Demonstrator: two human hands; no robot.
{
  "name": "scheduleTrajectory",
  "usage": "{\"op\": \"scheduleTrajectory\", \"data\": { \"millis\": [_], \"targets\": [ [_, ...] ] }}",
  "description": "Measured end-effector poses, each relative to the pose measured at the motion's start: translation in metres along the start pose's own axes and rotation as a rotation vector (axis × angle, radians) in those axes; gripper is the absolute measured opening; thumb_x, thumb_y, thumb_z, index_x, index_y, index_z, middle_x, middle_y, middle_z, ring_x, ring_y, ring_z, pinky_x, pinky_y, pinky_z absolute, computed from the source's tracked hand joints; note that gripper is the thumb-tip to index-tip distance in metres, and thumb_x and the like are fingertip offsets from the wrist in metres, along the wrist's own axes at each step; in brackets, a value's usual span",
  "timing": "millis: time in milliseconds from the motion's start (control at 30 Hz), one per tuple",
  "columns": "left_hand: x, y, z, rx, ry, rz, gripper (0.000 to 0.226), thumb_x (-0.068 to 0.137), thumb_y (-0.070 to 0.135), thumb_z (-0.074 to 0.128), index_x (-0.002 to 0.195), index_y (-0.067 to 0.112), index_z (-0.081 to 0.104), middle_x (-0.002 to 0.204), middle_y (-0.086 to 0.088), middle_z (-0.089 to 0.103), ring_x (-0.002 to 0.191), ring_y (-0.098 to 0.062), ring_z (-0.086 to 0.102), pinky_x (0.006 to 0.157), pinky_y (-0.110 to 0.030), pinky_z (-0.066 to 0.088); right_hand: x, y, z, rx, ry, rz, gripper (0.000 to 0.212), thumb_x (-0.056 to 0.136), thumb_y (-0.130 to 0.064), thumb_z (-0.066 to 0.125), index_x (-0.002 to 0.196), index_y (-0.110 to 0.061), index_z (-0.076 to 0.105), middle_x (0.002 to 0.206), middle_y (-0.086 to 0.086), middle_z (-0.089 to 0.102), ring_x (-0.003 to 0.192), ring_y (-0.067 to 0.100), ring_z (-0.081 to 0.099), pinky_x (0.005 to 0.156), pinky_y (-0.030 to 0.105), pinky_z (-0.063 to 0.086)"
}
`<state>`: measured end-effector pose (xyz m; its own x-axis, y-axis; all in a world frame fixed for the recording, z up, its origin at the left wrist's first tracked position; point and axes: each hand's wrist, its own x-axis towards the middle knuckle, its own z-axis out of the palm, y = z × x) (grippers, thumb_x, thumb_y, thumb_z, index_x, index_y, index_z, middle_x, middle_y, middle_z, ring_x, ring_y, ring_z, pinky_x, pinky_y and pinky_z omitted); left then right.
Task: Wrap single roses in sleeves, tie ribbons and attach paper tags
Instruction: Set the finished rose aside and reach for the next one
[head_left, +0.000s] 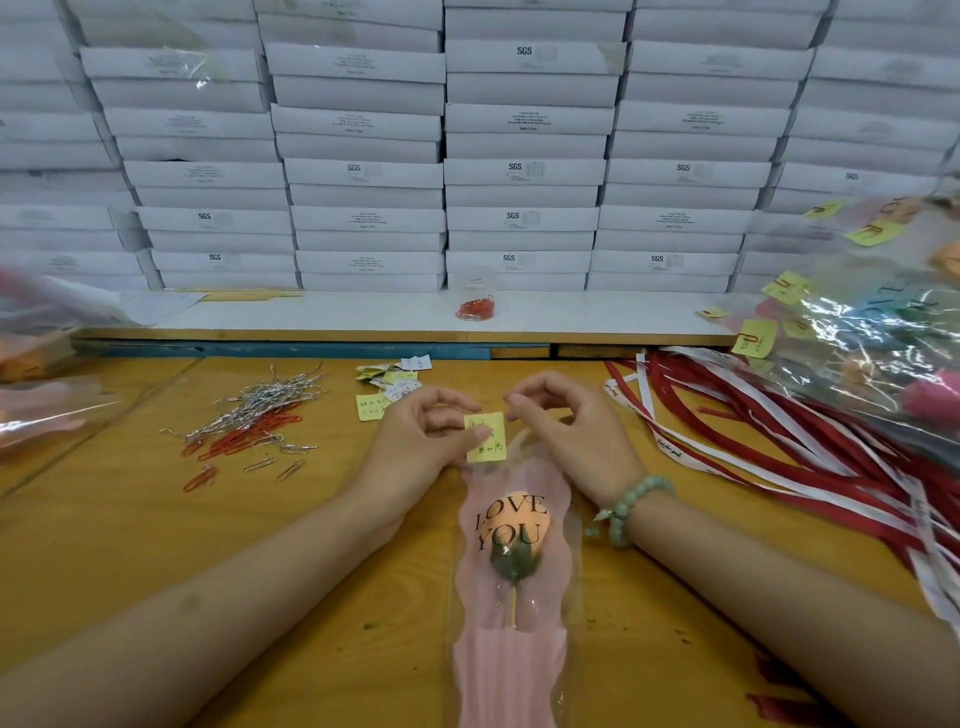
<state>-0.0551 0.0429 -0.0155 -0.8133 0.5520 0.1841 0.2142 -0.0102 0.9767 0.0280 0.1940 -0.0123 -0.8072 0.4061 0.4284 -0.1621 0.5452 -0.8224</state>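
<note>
Dead centre on the yellow wooden table (311, 597) lies the sleeved rose (511, 530), left hand (421, 441) pinching a yellow tag (488, 441) at its top, right hand (566, 431) curled beside it, can't tell if holding anything. Paper clips (249, 421) left, ribbons (779, 431) right, white boxes (519, 171) stacked behind.

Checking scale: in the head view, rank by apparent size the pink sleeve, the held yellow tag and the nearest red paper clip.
1. pink sleeve
2. yellow tag
3. red paper clip
Sleeve lies nearest, but order is clear.
</note>
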Motion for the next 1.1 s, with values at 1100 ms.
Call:
{"op": "scheduleTrajectory", "data": {
  "millis": [1100],
  "targets": [
    [-0.001,-0.003,-0.003,0.138,-0.111,0.066,0.021,0.092,0.001,0.060,0.107,0.014,0.067,0.099,-0.013,0.066,0.092,-0.011,0.063,0.076,-0.015,0.052,-0.003,0.002,0.001,-0.024,-0.106,0.110,0.012,0.089,-0.022,0.065,0.082,-0.013,0.068,0.086,-0.003,0.073,0.081,0.006,0.070,0.070,0.026,0.058]
  ]
}}
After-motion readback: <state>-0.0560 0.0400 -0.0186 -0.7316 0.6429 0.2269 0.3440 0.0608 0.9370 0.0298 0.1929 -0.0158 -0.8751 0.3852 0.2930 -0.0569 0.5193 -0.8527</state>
